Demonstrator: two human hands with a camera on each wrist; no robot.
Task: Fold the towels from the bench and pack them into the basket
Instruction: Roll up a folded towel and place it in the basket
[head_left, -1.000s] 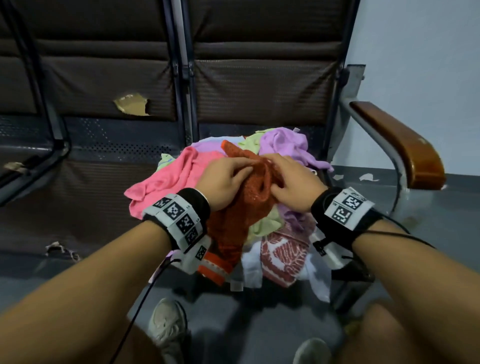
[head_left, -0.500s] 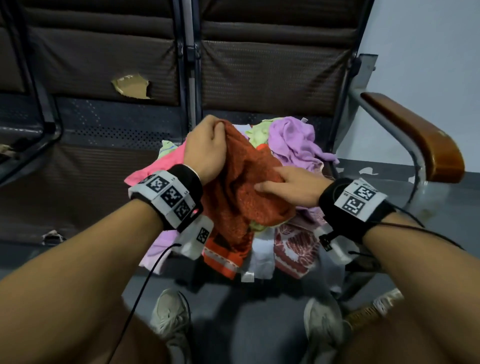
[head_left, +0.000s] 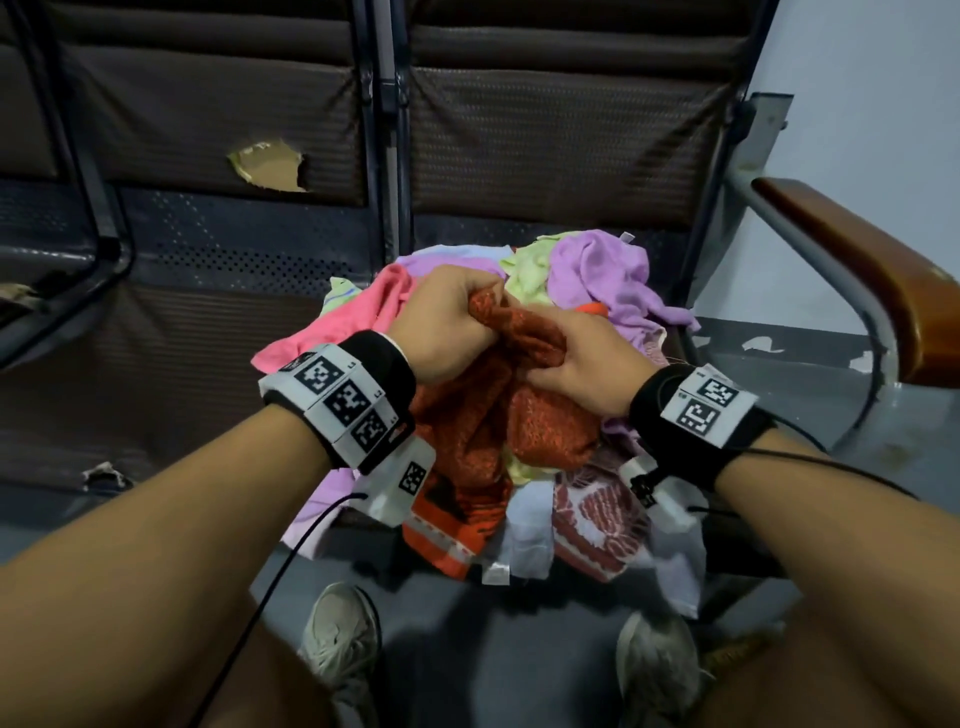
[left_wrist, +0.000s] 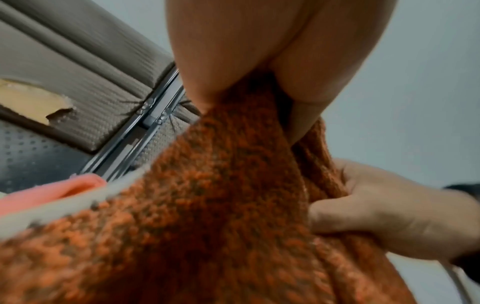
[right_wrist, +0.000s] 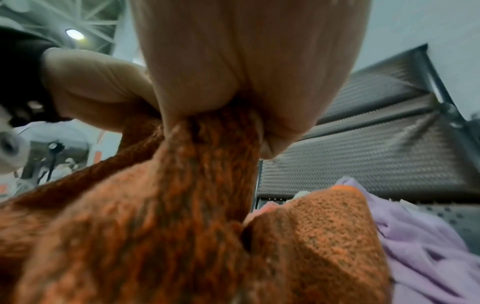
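Hands: left hand and right hand both clutch the rust-orange towel.
Bench seat: holds towel heap.

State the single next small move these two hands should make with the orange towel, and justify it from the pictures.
Probably lift and draw the hands apart to spread it. The left hand and right hand both grip the orange towel close together, so it hangs bunched over the pile of towels, still unfolded.
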